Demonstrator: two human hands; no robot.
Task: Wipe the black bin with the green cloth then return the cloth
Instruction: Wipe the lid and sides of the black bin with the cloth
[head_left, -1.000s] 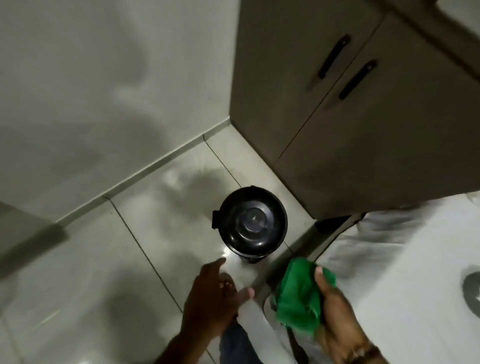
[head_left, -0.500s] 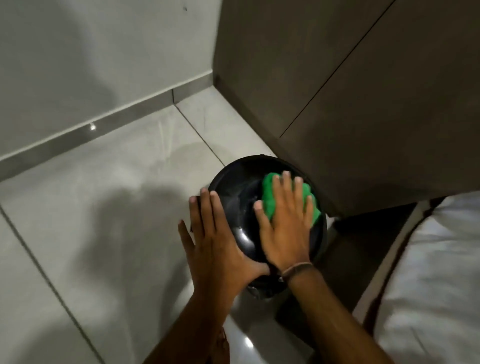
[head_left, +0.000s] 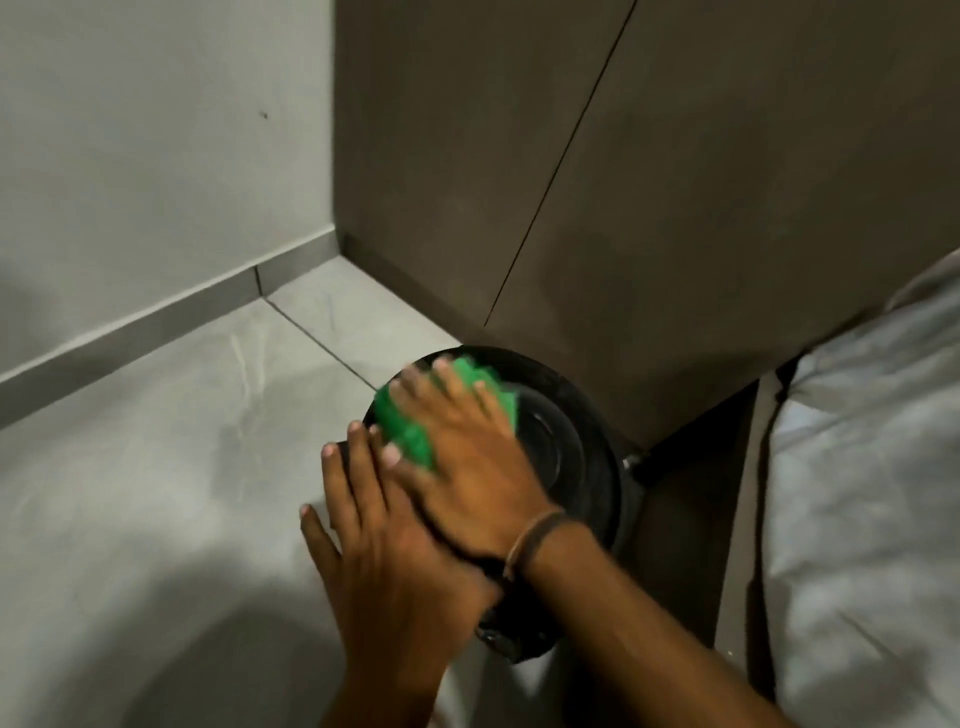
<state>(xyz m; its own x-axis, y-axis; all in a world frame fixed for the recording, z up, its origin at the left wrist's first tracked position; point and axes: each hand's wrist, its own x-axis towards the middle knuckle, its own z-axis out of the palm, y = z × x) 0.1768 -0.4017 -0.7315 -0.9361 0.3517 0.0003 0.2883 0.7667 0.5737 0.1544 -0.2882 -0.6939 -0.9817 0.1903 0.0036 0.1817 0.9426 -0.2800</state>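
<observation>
Head view: black bin (head_left: 576, 441) stands on the grey tiled floor (head_left: 156, 493), its far right side just beside the corner of a brown cabinet (head_left: 649, 208). Round lid faces up. Green cloth (head_left: 410, 431) lies on the far left part of the lid, pressed flat under the right hand (head_left: 467, 452), fingers spread wide and extended over the fabric, palm down; nothing is gripped. A dark band circles the right wrist. Left hand (head_left: 384, 561) rests flat against the bin's near left side, fingers together and straight, partly overlapped by the right hand. White fabric (head_left: 857, 493) occupies the right edge. Grey wall (head_left: 156, 156) with skirting runs along the far left.
</observation>
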